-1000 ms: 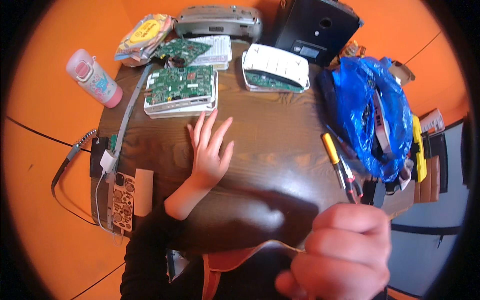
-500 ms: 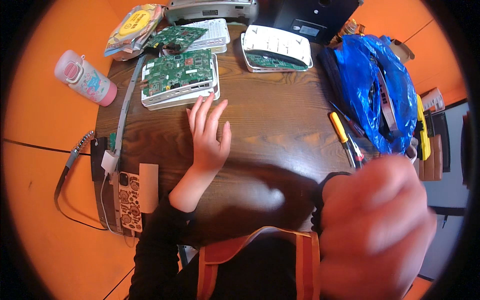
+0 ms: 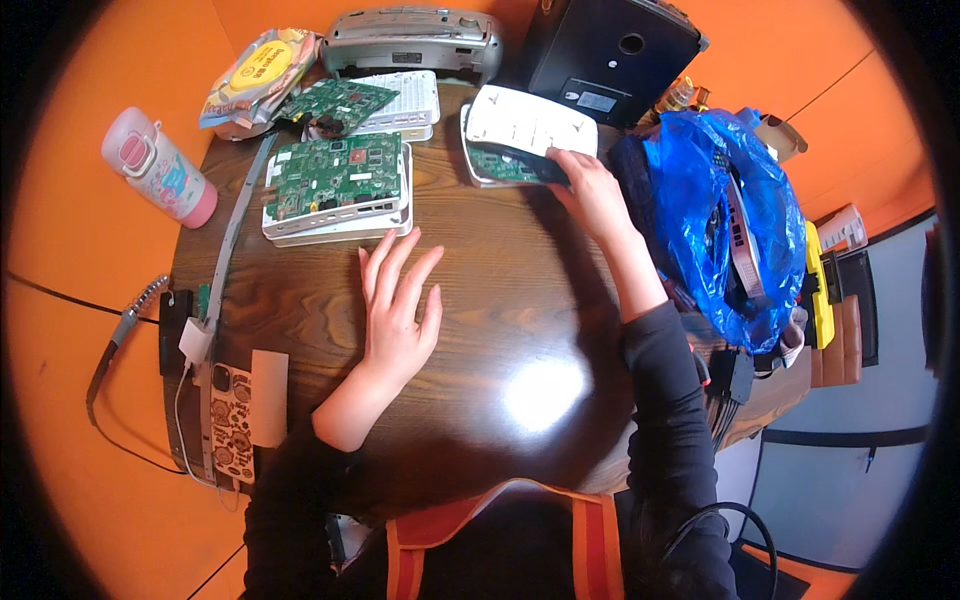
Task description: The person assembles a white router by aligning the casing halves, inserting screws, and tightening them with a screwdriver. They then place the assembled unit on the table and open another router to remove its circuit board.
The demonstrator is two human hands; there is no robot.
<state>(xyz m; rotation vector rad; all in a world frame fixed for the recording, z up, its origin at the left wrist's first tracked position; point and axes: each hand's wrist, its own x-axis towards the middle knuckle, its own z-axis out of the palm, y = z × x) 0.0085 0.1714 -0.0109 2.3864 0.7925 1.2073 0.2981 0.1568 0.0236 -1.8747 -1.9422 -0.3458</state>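
Fingers of the right hand point(image 3: 590, 190), raised near the camera a moment ago, have now reached across the surface point(image 3: 500, 300) and closed on the white router point(image 3: 525, 135) at its far edge, while the left hand point(image 3: 395, 310) stays flat and open.

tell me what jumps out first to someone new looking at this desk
The bright orange surround and the crumpled blue plastic bag at the right edge of the dark wooden table catch the eye first. Next come the green circuit boards in open white cases at the far left, with the left hand flat mid-table and the right hand on another white opened case.
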